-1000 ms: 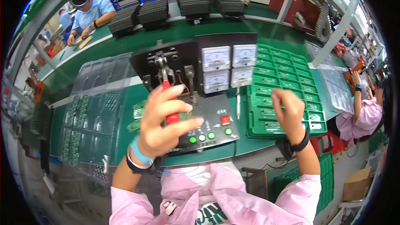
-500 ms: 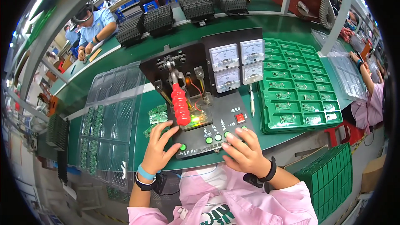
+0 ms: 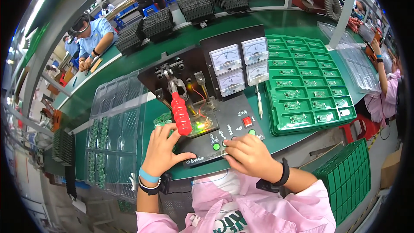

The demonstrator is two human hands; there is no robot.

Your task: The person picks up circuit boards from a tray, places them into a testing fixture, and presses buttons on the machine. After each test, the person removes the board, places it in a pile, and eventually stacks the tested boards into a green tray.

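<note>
A black test fixture (image 3: pixel 196 149) stands before me, with a toggle clamp whose red ribbed handle (image 3: pixel 181 114) points down toward me. Under the clamp, lights glow green and yellow on a small circuit board (image 3: pixel 200 126). My left hand (image 3: pixel 163 150) rests at the panel's left end, open, fingertips near the red handle and thumb over the panel's front left corner. On the button row, my right hand (image 3: pixel 249 154) touches a button with its index fingertip; its fingers are bent, the thumb is apart, and it holds nothing. A green button (image 3: pixel 216 146) shows left of it.
Four analog meters (image 3: pixel 226 58) stand behind the panel beside a red rocker switch (image 3: pixel 247 122). A green tray of circuit boards (image 3: pixel 291 105) lies right, transparent trays (image 3: pixel 114 121) left. Black racks (image 3: pixel 157 21) line the back. Co-workers sit at far left and right.
My right hand has moved left along the button row, its fingers drawing closer together onto a button. My left thumb has shifted onto the panel's left corner, covering the button there. The view has shifted slightly.
</note>
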